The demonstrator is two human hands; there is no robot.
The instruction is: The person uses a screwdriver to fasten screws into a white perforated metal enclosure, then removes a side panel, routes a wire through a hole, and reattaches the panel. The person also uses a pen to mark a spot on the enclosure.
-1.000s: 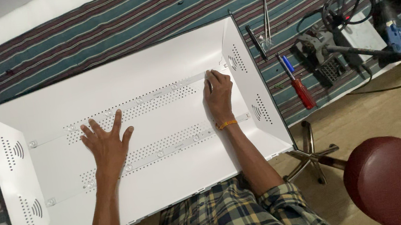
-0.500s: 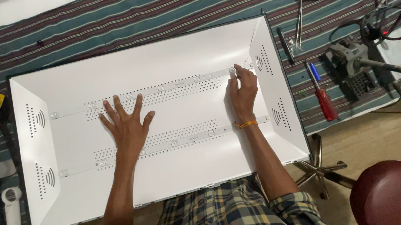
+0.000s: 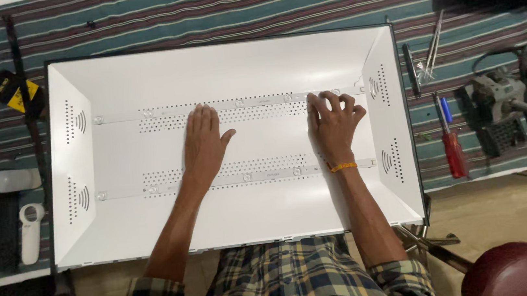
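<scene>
Left hand (image 3: 203, 141) lies flat and open, right hand (image 3: 335, 121) curls empty fingertips, both on a white perforated metal panel (image 3: 243, 202) atop the striped-cloth table (image 3: 197, 11).

So the whole bench is covered with a striped cloth (image 3: 229, 8), teal and maroon bands. Sitting dead center on it is a big white panel tray (image 3: 229, 73). Right of that you've got a red-handled screwdriver (image 3: 453, 147), tweezers (image 3: 432, 48) a bit higher up, and a tangle of dark cables and tools (image 3: 507, 109) at the right edge. Over on the left there's a white bottle (image 3: 6, 181), a small white gadget (image 3: 27, 231) below it, and a black-and-yellow tool (image 3: 16, 92) upper left.
</scene>
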